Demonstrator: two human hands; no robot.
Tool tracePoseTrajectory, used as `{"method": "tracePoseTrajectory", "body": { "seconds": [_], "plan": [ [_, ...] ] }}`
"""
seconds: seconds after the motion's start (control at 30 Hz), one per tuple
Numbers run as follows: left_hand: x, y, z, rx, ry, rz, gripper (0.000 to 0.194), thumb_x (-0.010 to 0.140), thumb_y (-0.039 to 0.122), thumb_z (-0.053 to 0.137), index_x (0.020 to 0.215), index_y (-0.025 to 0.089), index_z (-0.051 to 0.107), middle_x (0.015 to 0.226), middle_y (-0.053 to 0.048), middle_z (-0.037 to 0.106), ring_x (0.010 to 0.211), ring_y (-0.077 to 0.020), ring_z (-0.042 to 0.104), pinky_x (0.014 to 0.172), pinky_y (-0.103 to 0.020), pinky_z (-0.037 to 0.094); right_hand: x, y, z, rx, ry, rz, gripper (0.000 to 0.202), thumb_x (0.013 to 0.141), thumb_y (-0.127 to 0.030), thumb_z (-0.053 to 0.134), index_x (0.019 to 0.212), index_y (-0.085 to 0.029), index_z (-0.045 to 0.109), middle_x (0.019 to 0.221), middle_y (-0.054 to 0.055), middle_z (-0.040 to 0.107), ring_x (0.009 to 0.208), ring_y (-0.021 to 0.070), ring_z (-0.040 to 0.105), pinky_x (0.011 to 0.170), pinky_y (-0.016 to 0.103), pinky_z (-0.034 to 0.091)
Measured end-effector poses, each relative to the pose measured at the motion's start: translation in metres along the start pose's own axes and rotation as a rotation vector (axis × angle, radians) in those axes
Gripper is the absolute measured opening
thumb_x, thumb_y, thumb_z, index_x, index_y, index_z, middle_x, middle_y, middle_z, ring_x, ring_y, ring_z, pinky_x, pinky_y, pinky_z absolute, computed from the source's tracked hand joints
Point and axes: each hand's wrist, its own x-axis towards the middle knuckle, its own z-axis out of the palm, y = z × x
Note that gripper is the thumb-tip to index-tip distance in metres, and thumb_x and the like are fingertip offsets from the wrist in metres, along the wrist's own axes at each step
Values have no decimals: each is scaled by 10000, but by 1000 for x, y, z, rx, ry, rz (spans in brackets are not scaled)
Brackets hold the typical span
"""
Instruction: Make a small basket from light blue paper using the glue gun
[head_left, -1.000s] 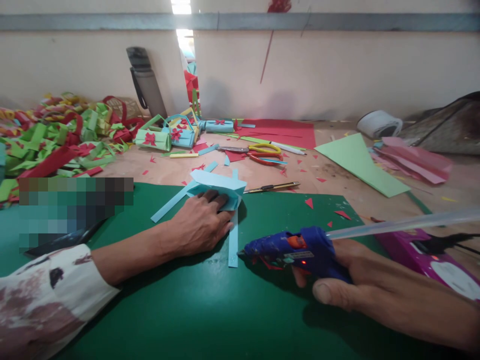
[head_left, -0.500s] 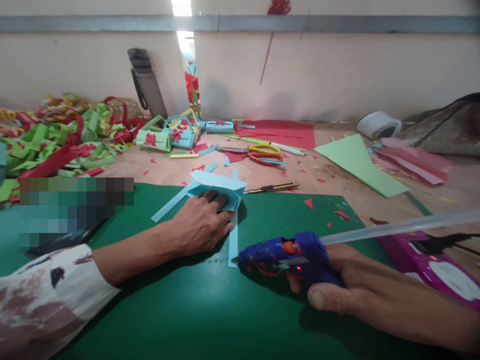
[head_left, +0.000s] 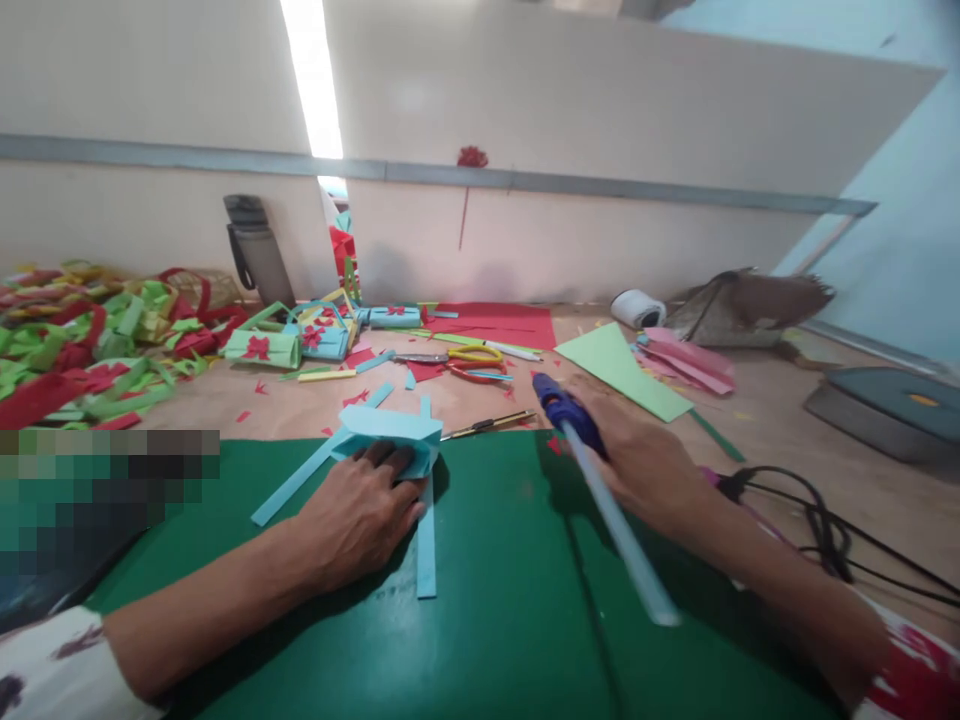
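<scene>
My left hand (head_left: 375, 510) reaches into the folded light-blue paper bag (head_left: 391, 422), its fingertips hidden under the flap, holding it on the green mat (head_left: 487, 560). A blue paper strip (head_left: 427, 550) runs out from under the bag toward me. Another blue strip (head_left: 292, 485) slants out to the left. Raised over the right part of the mat, my right hand (head_left: 637, 455) grips a blue hot glue gun (head_left: 562, 405). A long clear glue stick (head_left: 619, 535) sticks out of its back end toward me.
Finished paper bags (head_left: 262, 347) with red bows stand behind, beside a heap of coloured paper (head_left: 112, 340). Scissors (head_left: 472, 360) and a cutter knife (head_left: 491, 424) lie beyond the mat. Green paper (head_left: 626, 370), a tape roll (head_left: 637, 308) and black cables (head_left: 825, 530) are at right.
My right hand has lifted the glue gun from the end of the blue strip, away and to the back right, turning it. My left hand stays at the paper bag. The view has shifted.
</scene>
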Motion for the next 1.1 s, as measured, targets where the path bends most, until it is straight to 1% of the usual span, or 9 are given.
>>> {"method": "tracePoseTrajectory", "body": {
  "seconds": [0.17, 0.27, 0.37, 0.53, 0.67, 0.87, 0.97, 1.03, 1.1],
  "plan": [
    [-1, 1, 3, 20, 37, 3, 298, 907, 248, 378, 1045, 195, 637, 1074, -139, 614, 982, -308, 554, 750, -470, 505, 4, 1, 11, -254, -29, 83, 600, 818, -239, 534, 1360, -120, 305, 1288, 194, 474, 1093, 319, 517, 772, 379, 478],
    [-1, 1, 4, 40, 49, 5, 286, 896, 233, 403, 1060, 200, 635, 1093, -135, 618, 1001, -312, 554, 744, -460, 513, 4, 3, 12, -342, -68, 93, 628, 802, -200, 547, 1366, -106, 288, 1299, 222, 446, 1026, 313, 554, 661, 340, 485],
    [-1, 1, 5, 40, 50, 6, 285, 894, 225, 410, 1067, 201, 635, 1100, -130, 622, 1015, -308, 554, 768, -466, 509, 5, 5, 16, -338, -89, 47, 590, 794, -199, 546, 1337, -113, 332, 1228, 201, 501, 931, 287, 593, 605, 316, 467],
    [0, 4, 1, 56, 61, 6, 271, 891, 216, 427, 1062, 197, 636, 1090, -122, 626, 1013, -282, 557, 783, -433, 508, 10, 5, 30, -310, -115, -132, 557, 792, -165, 504, 1330, -181, 362, 1089, 123, 579, 947, 247, 575, 736, 336, 447],
    [0, 4, 0, 75, 55, 12, 267, 890, 218, 429, 1056, 193, 636, 1063, -118, 631, 972, -269, 572, 762, -414, 514, 20, 7, 35, -340, -89, -164, 607, 746, -45, 468, 1336, -155, 375, 1158, 160, 562, 1070, 295, 521, 912, 465, 350],
    [-2, 1, 2, 85, 35, 12, 274, 902, 231, 407, 1067, 185, 621, 1024, -122, 621, 946, -264, 567, 740, -401, 510, 17, -16, 13, -333, -52, -155, 458, 821, 1, 341, 1254, -71, 471, 1182, 224, 542, 1138, 346, 468, 947, 536, 279],
    [-2, 1, 2, 84, 30, -5, 289, 909, 230, 390, 1086, 169, 610, 1036, -123, 620, 943, -274, 568, 735, -409, 511, 8, -42, -3, -200, -103, -207, 334, 859, -97, 391, 1145, -133, 561, 1070, 143, 618, 953, 271, 582, 825, 398, 412],
    [-1, 1, 3, 74, 45, -27, 287, 904, 204, 396, 1104, 159, 597, 1043, -124, 623, 941, -271, 570, 739, -407, 513, 4, -57, -7, 272, -254, -206, 267, 868, -182, 438, 1080, -145, 595, 971, 97, 657, 866, 226, 607, 752, 328, 437],
    [-1, 0, 5, 69, 79, -62, 290, 891, 172, 416, 1130, 161, 581, 1061, -122, 625, 933, -260, 576, 736, -393, 519, 4, -70, -5, 722, -453, -83, 299, 853, -179, 447, 1125, -125, 561, 880, 73, 659, 782, 182, 615, 658, 269, 447]
  ]
}}
